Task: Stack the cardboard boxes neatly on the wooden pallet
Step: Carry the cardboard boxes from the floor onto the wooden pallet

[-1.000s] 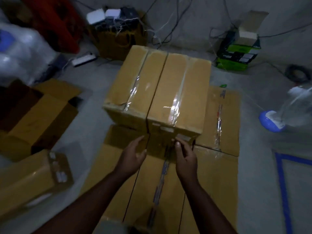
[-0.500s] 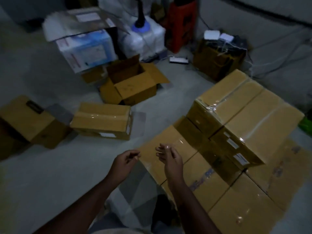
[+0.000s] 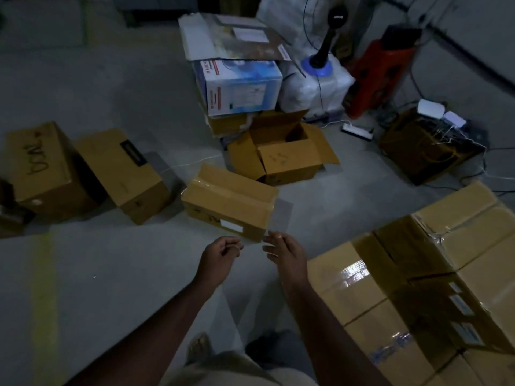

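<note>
Withdrawn from the stack [image 3: 418,288] at right — left hand [image 3: 221,253] loosely curled, right hand [image 3: 284,253] relaxed, both empty — now reaching toward 1 taped box [image 3: 230,203] just ahead.

Stacked at lower right: taped brown cardboard boxes [image 3: 359,285] packed edge to edge in a bottom layer, with two more sealed boxes [image 3: 462,246] side by side on top. Lying apart on the grey floor near the middle: a sealed box [image 3: 231,201] with clear tape along its seam and a white label on its near face. Further left, two closed boxes [image 3: 83,168] set close together; no pallet wood visible beneath the stack.
</note>
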`<control>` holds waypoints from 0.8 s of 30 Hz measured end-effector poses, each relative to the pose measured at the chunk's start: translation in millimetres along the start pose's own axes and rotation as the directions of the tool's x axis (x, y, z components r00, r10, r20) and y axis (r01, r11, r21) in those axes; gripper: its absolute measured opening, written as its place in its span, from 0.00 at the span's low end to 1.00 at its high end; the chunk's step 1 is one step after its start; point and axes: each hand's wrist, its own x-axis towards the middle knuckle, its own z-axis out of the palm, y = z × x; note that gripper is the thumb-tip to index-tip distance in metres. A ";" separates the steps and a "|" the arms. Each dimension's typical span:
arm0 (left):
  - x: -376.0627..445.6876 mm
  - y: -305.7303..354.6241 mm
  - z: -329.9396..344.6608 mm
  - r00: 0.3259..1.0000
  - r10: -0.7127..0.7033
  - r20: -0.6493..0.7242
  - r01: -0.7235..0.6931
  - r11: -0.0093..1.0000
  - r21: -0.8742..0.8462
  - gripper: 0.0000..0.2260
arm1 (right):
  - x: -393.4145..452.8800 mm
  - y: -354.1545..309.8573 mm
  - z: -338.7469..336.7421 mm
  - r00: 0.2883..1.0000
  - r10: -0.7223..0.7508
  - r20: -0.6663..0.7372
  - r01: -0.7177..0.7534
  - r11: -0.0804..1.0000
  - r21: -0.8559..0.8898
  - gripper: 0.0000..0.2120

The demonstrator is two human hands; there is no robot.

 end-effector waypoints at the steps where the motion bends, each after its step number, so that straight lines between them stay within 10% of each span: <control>1: 13.1 2.9 -2.4 1.000 -0.011 0.011 0.011 1.000 -0.003 0.08 | 9.2 -2.8 4.8 1.000 0.007 -0.002 -0.007 1.000 -0.015 0.11; 9: 169.8 25.7 10.9 0.986 -0.164 0.011 0.164 0.986 -0.009 0.11 | 167.9 -8.4 44.8 0.980 0.048 0.192 -0.021 0.990 -0.141 0.10; 17: 389.7 -24.5 59.0 0.896 -0.439 -0.072 0.427 0.894 -0.134 0.14 | 428.6 88.2 75.4 0.967 0.246 0.061 -0.233 0.958 -0.170 0.09; 24: 543.8 -141.0 125.5 0.666 -0.745 0.036 0.672 0.579 -0.462 0.07 | 609.6 229.7 63.9 0.972 0.236 -0.005 -0.202 0.823 -0.530 0.14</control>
